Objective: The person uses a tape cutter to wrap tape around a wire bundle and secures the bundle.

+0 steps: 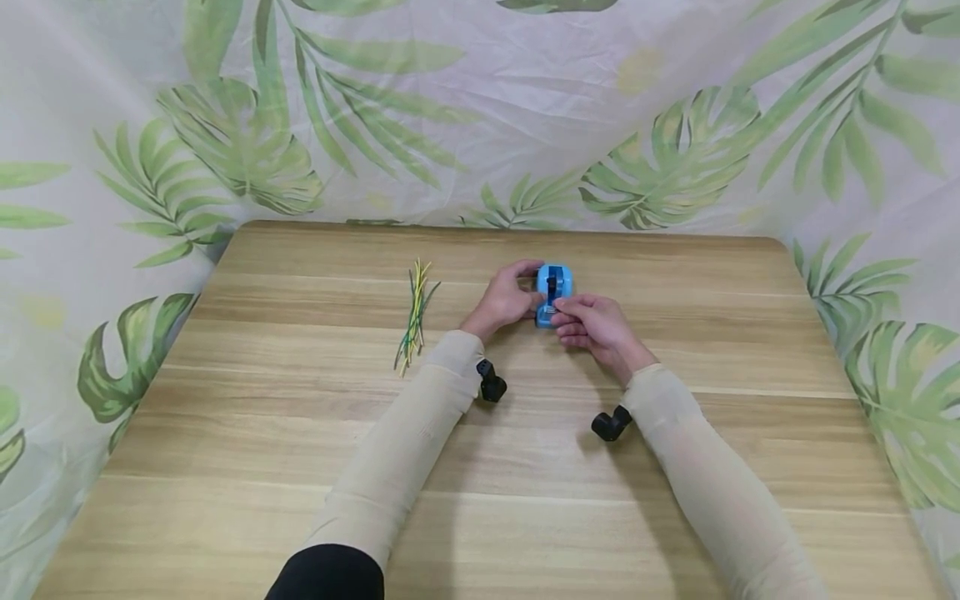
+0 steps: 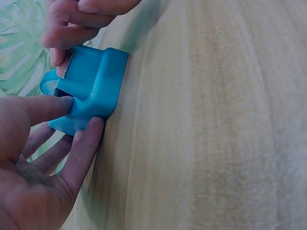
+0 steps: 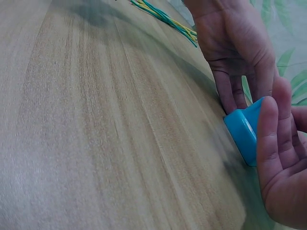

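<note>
A small blue tape dispenser (image 1: 554,273) stands on the wooden table, its serrated cutting edge (image 2: 68,63) on the side towards the person. My left hand (image 1: 506,300) grips the dispenser from the left, thumb on its upper rim and fingers along its side. At the near end, my right hand (image 1: 597,327) has its thumb and index finger together right at the cutting edge, the other fingers bent below. I cannot tell whether a piece of tape is between those fingertips. In the right wrist view, the right fingers hide much of the dispenser (image 3: 243,132).
A loose bundle of thin green and yellow strands (image 1: 415,321) lies on the table (image 1: 300,400) left of the left hand. A leaf-patterned cloth (image 1: 525,100) hangs behind the far table edge. Each wrist carries a small black camera (image 1: 491,383).
</note>
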`<state>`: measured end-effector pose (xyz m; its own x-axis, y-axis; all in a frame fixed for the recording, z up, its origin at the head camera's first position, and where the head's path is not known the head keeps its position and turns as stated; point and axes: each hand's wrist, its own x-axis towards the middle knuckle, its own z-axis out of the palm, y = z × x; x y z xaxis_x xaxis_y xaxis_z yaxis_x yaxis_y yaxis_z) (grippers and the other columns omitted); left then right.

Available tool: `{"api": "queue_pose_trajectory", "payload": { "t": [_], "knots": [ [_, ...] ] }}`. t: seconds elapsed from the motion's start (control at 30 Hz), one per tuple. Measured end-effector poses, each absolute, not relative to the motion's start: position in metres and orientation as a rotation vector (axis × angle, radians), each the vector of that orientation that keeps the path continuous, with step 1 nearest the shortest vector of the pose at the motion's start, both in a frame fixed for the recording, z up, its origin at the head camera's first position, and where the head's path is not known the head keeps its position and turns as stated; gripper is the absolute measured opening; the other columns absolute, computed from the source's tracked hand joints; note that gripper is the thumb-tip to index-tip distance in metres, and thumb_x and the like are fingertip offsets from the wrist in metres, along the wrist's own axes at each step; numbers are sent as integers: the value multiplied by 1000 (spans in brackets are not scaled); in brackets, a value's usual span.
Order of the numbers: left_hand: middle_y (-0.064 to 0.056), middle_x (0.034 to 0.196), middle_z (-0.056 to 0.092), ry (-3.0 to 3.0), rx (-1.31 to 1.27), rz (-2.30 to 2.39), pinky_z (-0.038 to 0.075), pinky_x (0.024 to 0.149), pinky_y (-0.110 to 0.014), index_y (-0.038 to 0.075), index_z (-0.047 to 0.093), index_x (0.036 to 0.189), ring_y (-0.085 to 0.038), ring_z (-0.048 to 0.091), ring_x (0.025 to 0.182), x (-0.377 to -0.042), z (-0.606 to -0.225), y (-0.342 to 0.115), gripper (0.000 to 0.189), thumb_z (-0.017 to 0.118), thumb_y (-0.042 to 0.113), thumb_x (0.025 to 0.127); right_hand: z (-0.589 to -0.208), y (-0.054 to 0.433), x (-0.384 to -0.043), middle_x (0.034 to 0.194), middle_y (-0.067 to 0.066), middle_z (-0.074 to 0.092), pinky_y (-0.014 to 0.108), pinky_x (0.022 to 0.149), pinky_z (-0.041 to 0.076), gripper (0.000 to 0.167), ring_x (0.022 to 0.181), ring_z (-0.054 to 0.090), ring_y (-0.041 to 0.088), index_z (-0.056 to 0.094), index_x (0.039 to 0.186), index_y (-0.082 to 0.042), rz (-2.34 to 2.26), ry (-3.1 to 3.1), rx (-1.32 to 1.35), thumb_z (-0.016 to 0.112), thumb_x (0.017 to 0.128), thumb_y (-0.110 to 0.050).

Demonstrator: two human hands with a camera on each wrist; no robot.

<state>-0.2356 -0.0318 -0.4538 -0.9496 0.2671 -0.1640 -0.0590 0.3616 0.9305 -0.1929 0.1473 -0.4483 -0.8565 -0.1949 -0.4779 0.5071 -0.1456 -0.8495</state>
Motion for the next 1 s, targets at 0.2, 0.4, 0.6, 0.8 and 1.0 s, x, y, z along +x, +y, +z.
{"api": "queue_pose_trajectory", "payload": {
  "t": [0.2,0.4,0.6,0.8,1.0],
  "knots": [
    [-11,145,49,2326,179,1621,58,72,-30,10,48,149,-24,63,101,-234,-454,-31,60,67,-2,93,-447,148,-191,77,5,72,29,63,58,20,62,66,12,62,114,0,-2046,1679,356,62,102,-16],
    [-11,143,50,2315,177,1648,58,70,-30,10,48,148,-23,64,94,-234,-453,-29,60,67,-3,93,-441,149,-190,76,3,71,27,62,57,24,61,65,12,61,118,3,-2050,1689,339,60,103,-15],
    [-11,142,51,2307,175,1662,58,69,-32,10,48,148,-23,65,90,-236,-454,-29,60,67,-4,93,-433,149,-191,75,2,71,26,60,56,31,59,64,10,59,124,7,-2038,1757,282,59,103,-16],
    [-12,142,51,2318,178,1653,58,69,-32,10,48,148,-23,64,94,-236,-456,-30,60,68,-3,93,-432,148,-189,77,3,71,27,62,57,26,59,65,11,62,119,3,-2018,1730,313,61,103,-17],
    [-11,143,50,2330,176,1642,58,69,-30,12,48,148,-23,64,96,-235,-456,-31,60,67,-3,93,-435,147,-187,77,3,71,27,62,57,24,59,64,11,62,116,2,-2016,1712,337,62,102,-17]
  ]
}}
